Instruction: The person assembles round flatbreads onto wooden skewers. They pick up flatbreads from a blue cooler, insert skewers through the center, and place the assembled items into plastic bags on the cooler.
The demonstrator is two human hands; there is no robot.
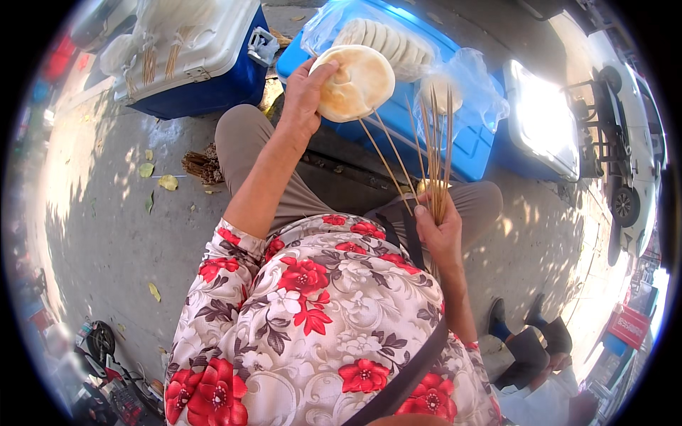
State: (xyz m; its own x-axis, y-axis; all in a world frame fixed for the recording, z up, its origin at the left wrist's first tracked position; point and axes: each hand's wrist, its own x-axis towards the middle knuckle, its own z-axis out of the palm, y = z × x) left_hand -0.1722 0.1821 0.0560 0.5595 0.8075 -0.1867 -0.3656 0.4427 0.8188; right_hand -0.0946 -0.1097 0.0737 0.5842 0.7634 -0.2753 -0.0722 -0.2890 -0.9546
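Note:
My left hand (304, 96) grips a round, pale flatbread (359, 85) by its left edge, thumb on top. The bread is lightly browned and held up over the blue box. In my right hand (439, 231), fingers closed, is a bundle of thin wooden skewers (439, 153), their tips fanned upward. Two of the skewers slant from the right hand up to the bread's lower edge; whether their tips go into it is hidden. Behind the bread, a row of stacked flatbreads (389, 44) lies in a clear plastic bag. Another flatbread (442, 94) shows behind the skewer tips.
The blue box (455, 160) stands before my knees. At left is a dark blue cooler with a white lid (206, 53), skewers on top; another white-lidded cooler (543, 117) stands right. A bundle of sticks (203, 166) lies on the pavement. A seated person's legs (526, 348) show at lower right.

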